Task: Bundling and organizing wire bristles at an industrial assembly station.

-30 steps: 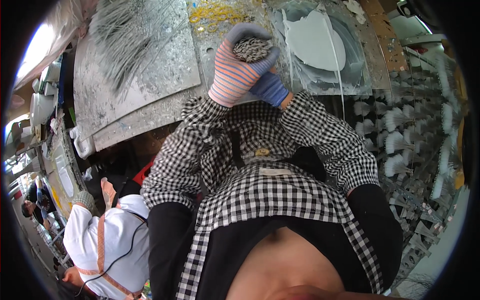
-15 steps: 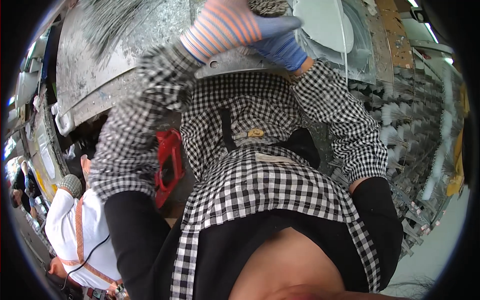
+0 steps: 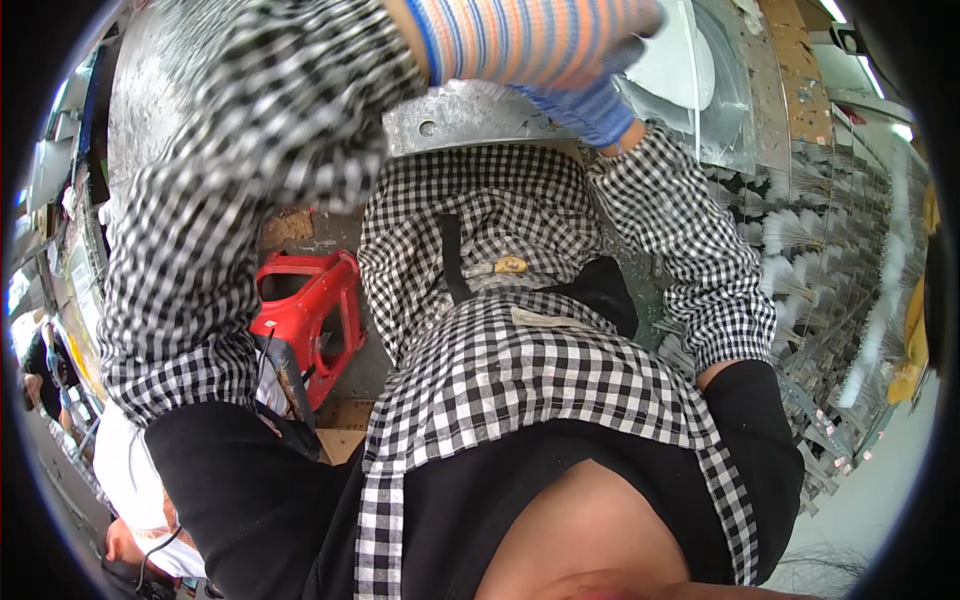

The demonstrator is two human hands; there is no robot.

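My left hand (image 3: 530,42), in a striped orange and blue knit glove, reaches across the top of the view and is smeared by motion. It lies over my right hand (image 3: 585,112), in a blue striped glove. The right hand's fingers are hidden behind the left, so what either hand holds cannot be made out. Both hands are above the near edge of a grey metal worktop (image 3: 470,122). Just right of them lies a round patch of white paste (image 3: 685,65) on a smeared plate. Loose grey bristles (image 3: 195,45) lie at the worktop's far left.
A red plastic stool (image 3: 335,320) stands below the worktop on my left. Rows of pale bristle tufts (image 3: 800,225) fill a rack on the right. A person in white (image 3: 130,465) is at the lower left, partly hidden by my arm. A checked apron (image 3: 530,380) covers my lap.
My left arm has swung outward and up, its hand moving right across my right hand. The dark bristle bundle seen beyond the hands is now hidden. More of the red stool shows.
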